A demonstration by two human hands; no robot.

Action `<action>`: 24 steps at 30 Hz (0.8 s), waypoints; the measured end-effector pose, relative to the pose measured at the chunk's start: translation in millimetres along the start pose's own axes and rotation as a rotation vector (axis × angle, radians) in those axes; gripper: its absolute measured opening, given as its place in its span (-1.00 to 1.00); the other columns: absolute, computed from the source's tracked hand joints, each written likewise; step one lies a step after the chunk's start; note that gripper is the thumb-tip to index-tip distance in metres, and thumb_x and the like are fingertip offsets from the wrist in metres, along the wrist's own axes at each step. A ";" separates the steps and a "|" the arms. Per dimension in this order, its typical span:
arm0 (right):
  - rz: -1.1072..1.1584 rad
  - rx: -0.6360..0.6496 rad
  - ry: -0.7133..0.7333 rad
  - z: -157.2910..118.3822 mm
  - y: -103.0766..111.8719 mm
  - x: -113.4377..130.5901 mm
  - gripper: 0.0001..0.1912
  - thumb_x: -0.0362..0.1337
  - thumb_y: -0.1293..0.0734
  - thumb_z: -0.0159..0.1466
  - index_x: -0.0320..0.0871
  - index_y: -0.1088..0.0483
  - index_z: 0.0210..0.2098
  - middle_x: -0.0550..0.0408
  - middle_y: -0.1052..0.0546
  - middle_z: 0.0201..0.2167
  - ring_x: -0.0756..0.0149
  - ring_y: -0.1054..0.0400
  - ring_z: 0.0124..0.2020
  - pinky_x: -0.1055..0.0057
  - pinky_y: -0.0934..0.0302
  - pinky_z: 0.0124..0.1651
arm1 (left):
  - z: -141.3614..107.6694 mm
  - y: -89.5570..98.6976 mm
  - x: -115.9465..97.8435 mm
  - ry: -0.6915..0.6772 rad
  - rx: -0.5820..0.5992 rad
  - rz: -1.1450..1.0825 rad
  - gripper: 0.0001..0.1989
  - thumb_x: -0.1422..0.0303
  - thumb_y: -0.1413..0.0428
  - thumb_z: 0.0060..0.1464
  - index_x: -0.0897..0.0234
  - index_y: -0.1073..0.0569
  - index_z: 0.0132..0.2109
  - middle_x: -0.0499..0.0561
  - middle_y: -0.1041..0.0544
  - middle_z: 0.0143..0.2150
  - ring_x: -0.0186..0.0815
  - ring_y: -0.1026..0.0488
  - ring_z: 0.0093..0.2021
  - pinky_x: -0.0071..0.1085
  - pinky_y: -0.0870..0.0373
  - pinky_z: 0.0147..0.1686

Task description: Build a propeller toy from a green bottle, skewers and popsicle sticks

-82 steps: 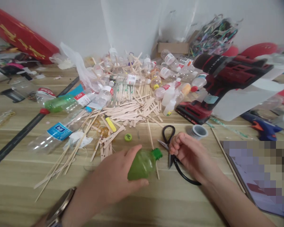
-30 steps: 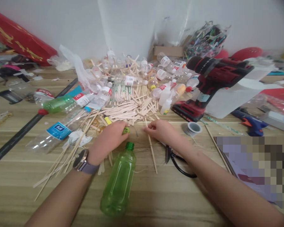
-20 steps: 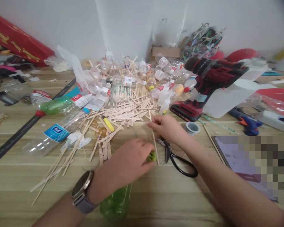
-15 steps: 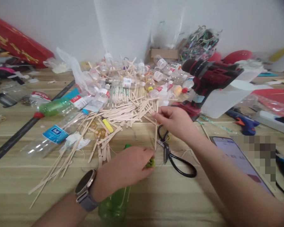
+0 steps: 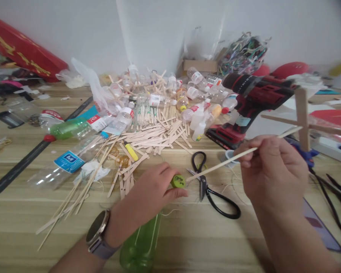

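Note:
My left hand (image 5: 156, 187) pinches a yellow-green bottle cap (image 5: 178, 181) with dark marks on it between thumb and fingers. Below that wrist lies a green plastic bottle (image 5: 140, 242), its upper part hidden by the hand. My right hand (image 5: 272, 170) is closed on a thin wooden stick (image 5: 224, 163), held slantwise. The stick's left tip comes close to the cap; whether they touch I cannot tell. At its other end are crossed flat craft sticks (image 5: 302, 121). Black-handled scissors (image 5: 204, 185) lie partly open on the table under the stick.
A red-black power drill (image 5: 244, 102) stands behind my right hand. Loose craft sticks (image 5: 153, 136) and clear bottles (image 5: 155, 100) crowd the table's back. A yellow-handled tool (image 5: 131, 151) and thin skewers (image 5: 93, 170) lie left; a phone (image 5: 319, 227) lies right, partly covered by my arm.
My right hand has moved right and nearer, turning the stick from upright to slanting, its crossed end now at the right. My left hand stays near the same spot, with more of the cap showing.

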State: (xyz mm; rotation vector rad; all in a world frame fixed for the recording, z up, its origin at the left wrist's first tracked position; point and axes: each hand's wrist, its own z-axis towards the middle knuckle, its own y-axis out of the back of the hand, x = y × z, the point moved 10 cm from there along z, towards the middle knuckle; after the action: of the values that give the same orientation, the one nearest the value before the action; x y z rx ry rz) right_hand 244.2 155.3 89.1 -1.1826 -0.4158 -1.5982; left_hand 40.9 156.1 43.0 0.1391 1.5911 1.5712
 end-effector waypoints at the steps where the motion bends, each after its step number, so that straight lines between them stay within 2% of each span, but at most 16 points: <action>1: 0.010 0.010 -0.009 -2.4 -0.6 -3.9 -0.68 -0.06 -0.52 0.08 -0.16 -0.44 -0.50 0.21 -0.37 -0.67 0.45 -0.17 -0.64 0.48 0.01 -0.58 | -0.5 0.2 -1.0 -0.012 -0.012 0.004 -0.59 0.04 -0.04 0.16 0.31 -0.46 -0.12 0.06 -0.51 -0.19 -0.19 -0.46 -0.18 -0.30 -0.39 -0.17; 6: 0.009 0.059 -0.033 -6.7 -3.1 -18.6 -0.72 -0.08 -0.46 0.19 -0.16 -0.45 -0.47 0.19 -0.38 -0.65 0.44 -0.17 -0.62 0.47 0.01 -0.57 | -2.7 3.4 -4.9 -0.048 -0.070 0.009 -0.58 0.06 -0.06 0.14 0.34 -0.44 -0.08 0.08 -0.52 -0.19 -0.19 -0.48 -0.18 -0.29 -0.41 -0.17; 14: 0.002 0.049 -0.041 -9.6 -1.9 -18.4 -0.70 -0.07 -0.45 0.19 -0.16 -0.43 -0.46 0.21 -0.36 -0.65 0.45 -0.16 -0.63 0.48 -0.01 -0.55 | -5.0 1.2 -6.6 -0.049 -0.052 0.003 -0.62 0.13 -0.09 0.15 0.38 -0.46 -0.09 0.11 -0.51 -0.17 -0.18 -0.48 -0.19 -0.29 -0.43 -0.19; 19: -0.011 0.063 -0.057 -12.7 -3.3 -20.6 -0.70 -0.06 -0.44 0.20 -0.15 -0.44 -0.46 0.20 -0.36 -0.63 0.45 -0.18 -0.60 0.49 0.00 -0.56 | -3.2 -0.7 -12.5 -0.099 -0.027 0.044 -0.52 0.04 0.06 0.21 0.42 -0.46 -0.11 0.13 -0.51 -0.21 -0.20 -0.46 -0.21 -0.31 -0.41 -0.17; 24: -0.053 0.147 0.024 -20.0 -7.7 -9.3 -0.79 -0.14 -0.34 0.32 -0.09 -0.45 -0.40 0.17 -0.39 -0.61 0.40 -0.18 -0.61 0.43 -0.03 -0.56 | -2.0 -6.6 -12.0 -0.036 0.057 0.076 -0.41 -0.02 0.21 0.24 0.41 -0.45 -0.10 0.15 -0.53 -0.27 -0.15 -0.45 -0.26 -0.27 -0.38 -0.25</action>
State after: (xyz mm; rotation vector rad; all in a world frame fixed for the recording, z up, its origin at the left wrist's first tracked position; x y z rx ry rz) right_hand 227.4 148.2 74.5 -1.0480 -0.5433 -1.5973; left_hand 50.1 145.8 42.8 0.2607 1.6200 1.5727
